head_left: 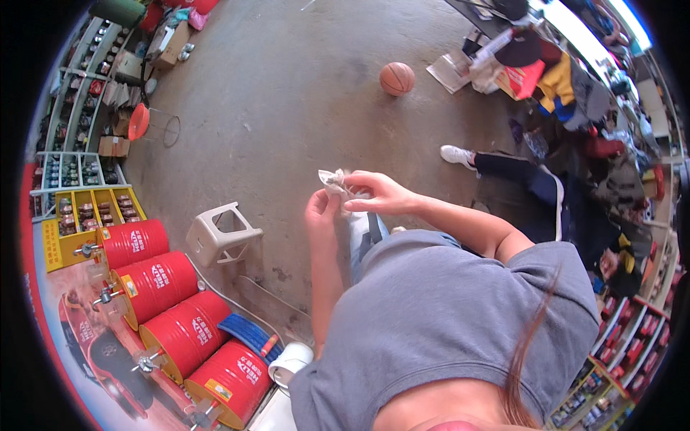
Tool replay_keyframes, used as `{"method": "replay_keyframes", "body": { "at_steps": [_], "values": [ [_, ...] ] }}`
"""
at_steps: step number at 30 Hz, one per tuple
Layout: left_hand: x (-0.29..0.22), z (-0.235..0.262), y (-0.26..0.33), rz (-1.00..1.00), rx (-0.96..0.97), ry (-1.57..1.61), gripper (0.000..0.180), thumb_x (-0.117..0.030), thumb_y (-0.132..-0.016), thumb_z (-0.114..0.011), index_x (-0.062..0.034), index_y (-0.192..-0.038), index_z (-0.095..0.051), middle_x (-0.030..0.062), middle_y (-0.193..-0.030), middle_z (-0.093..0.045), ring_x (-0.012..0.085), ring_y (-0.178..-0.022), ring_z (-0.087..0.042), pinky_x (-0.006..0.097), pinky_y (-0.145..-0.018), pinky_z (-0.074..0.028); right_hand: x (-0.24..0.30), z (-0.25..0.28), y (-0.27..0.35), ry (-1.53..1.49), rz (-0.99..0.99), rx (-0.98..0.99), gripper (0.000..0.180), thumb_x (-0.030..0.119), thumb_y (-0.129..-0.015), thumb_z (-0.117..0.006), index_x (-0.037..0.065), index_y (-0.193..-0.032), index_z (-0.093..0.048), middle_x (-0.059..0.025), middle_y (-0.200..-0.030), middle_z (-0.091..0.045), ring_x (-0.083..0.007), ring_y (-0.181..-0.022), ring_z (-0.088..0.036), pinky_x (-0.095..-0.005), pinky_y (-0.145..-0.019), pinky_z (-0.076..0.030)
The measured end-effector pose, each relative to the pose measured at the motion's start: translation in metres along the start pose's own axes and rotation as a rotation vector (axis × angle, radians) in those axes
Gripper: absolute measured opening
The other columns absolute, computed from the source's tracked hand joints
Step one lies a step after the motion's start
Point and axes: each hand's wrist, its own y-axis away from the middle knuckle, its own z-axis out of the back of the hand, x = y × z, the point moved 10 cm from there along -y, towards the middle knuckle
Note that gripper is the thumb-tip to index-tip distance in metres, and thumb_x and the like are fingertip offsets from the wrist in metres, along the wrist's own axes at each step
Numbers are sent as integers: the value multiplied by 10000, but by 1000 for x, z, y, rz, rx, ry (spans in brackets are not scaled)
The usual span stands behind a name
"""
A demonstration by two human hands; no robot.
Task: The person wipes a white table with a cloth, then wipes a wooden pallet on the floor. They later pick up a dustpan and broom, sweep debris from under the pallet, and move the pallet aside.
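In front of my body, both hands meet at a small, whitish, crumpled piece (329, 177) that looks like paper or thin wrapping. My left hand (323, 207) pinches its lower end between thumb and fingertips. From the other side my right hand (379, 192) has its bent fingers closed on the piece. Its upper edge sticks up loosely above my fingers. What it wraps, if anything, is too small to make out.
A pale plastic stool (215, 233) stands on the concrete floor (287, 93) to my left, near several red drums (162, 287) with taps. Farther off lies a basketball (397, 79). At right a person's dark-trousered leg (510, 169) stretches out, beside piled clothes (557, 82).
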Motion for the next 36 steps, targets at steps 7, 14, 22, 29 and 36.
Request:
{"method": "replay_keyframes", "body": {
  "at_steps": [7,14,22,29,36],
  "values": [
    [-76,-72,-231,-10,207,-42,257,-185,-860,-663,8,-1007,-577,63,-939,-637,127,-844,-599,253,-741,-471,-11,140,-190,-236,-75,-297,349,192,-792,-728,8,-1071,-625,-30,-892,-643,-91,-819,-587,-262,-766,-473],
    [-130,-228,-387,206,827,-235,242,-159,-842,-681,26,-988,-629,77,-887,-661,129,-795,-625,259,-717,-504,4,300,-253,-380,-89,-695,310,163,-854,-658,15,-1124,-619,-24,-1013,-637,-86,-932,-566,-258,-829,-456],
    [-165,-403,-571,-372,1209,-570,195,-43,-810,-630,13,-997,-641,81,-1036,-595,135,-971,-568,277,-832,-464,-77,486,-302,-1057,-15,-1008,307,122,-883,-589,-16,-1157,-587,-80,-1080,-623,-164,-963,-600,-307,-859,-471],
    [-347,-544,-768,-433,1006,-294,246,-225,-826,-550,-22,-687,-534,112,-1036,-595,189,-943,-555,350,-873,-427,-37,719,-370,-630,-24,-1104,314,140,-843,-653,9,-1126,-617,-30,-1000,-654,-99,-885,-607,-247,-782,-470],
    [-344,-701,-867,-431,880,-568,86,-20,-819,-635,-21,-770,-564,70,-1036,-591,105,-876,-527,229,-792,-423,-18,869,-393,-686,75,-1267,331,152,-864,-635,2,-1157,-603,-16,-1023,-651,-80,-912,-582,-231,-814,-442]
  ]
}}
